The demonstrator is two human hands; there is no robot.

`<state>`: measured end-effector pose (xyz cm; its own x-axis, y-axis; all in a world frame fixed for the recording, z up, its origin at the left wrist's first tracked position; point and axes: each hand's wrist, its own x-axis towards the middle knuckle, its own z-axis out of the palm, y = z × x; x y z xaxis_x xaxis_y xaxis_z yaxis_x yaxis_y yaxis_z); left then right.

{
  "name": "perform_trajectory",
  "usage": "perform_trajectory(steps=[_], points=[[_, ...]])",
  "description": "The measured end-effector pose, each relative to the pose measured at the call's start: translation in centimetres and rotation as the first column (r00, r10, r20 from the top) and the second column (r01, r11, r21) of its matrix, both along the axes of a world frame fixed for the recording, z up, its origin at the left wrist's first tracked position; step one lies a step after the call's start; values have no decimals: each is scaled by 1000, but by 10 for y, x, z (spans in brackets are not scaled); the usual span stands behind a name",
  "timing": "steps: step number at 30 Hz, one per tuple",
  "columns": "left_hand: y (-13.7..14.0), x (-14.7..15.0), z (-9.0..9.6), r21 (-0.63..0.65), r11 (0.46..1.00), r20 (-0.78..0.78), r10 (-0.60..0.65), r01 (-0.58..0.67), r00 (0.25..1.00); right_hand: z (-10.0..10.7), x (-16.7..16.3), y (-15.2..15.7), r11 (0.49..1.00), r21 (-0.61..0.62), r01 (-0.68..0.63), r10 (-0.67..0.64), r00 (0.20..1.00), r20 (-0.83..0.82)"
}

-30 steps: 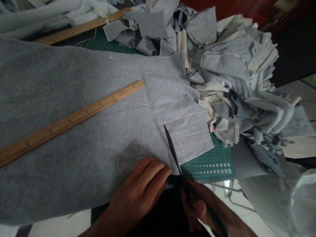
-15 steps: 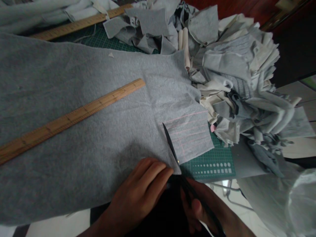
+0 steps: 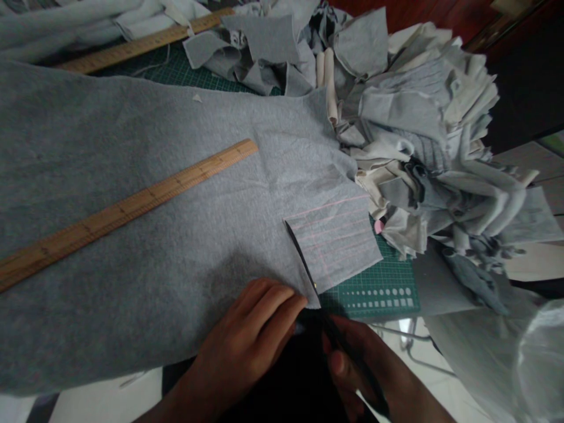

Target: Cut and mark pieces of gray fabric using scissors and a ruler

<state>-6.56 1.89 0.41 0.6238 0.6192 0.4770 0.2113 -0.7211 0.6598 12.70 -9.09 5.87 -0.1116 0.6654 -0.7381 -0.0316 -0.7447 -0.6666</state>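
Note:
A large grey fabric (image 3: 176, 258) lies spread over the table. Pink parallel lines are drawn on its right part, beside a cut running in from the near edge. In that cut lie the black blades of the scissors (image 3: 301, 252), the tip at the end of the top pink line. My right hand (image 3: 356, 364) is wrapped round the scissors' handles below the table edge. Just left of the blades, my left hand (image 3: 259, 323) pinches the near edge of the fabric, fingertips by its corner. A wooden ruler (image 3: 132, 211) rests on the fabric.
A green cutting mat (image 3: 392, 282) shows under the fabric at right. Heaped grey and cream fabric pieces (image 3: 405, 111) fill the back right. A second wooden ruler (image 3: 150, 44) lies at the back left. Translucent plastic (image 3: 537, 358) hangs at lower right.
The scissor blades have closed along the cut, and the tip has shifted slightly left. My left hand stays on the fabric edge almost unmoved.

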Motion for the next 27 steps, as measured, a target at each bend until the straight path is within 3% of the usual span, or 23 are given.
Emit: perform_trajectory(steps=[6,19,27], points=[[2,2,0,29,1000,0,10,-10,1000,-5,-2,0,999,-4,37,-37,999,-33],[4,-1,-1,22,1000,15,-18,17,1000,-9,0,15,990,133,-40,43,999,-24],[2,1,-3,30,1000,40,-5,3,999,-8,3,14,995,97,30,-28,999,-28]])
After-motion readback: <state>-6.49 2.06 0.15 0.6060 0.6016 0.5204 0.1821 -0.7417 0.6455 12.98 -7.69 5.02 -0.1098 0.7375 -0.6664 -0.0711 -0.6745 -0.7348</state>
